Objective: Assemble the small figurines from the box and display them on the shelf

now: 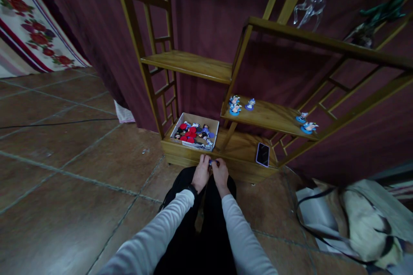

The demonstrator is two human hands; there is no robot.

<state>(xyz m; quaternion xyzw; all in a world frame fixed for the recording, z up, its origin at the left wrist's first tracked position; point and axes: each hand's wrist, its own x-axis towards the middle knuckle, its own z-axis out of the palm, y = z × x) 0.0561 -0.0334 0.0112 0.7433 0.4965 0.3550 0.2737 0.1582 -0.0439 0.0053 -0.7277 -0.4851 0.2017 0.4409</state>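
My left hand and my right hand are pressed together low in front of a wooden shelf unit. Both pinch one small blue-and-purple object between their fingertips; it is too small to name for certain. Just beyond them a shallow cardboard box sits on the shelf's bottom board, filled with several small red, black and blue figurines. Small blue figurines stand on the middle shelf, and two more at its right end.
A phone lies flat on the bottom board right of the box. A dark red curtain hangs behind the shelf. A glass animal figure stands on the top shelf. Bags lie on the tiled floor at right. A cable crosses the floor at left.
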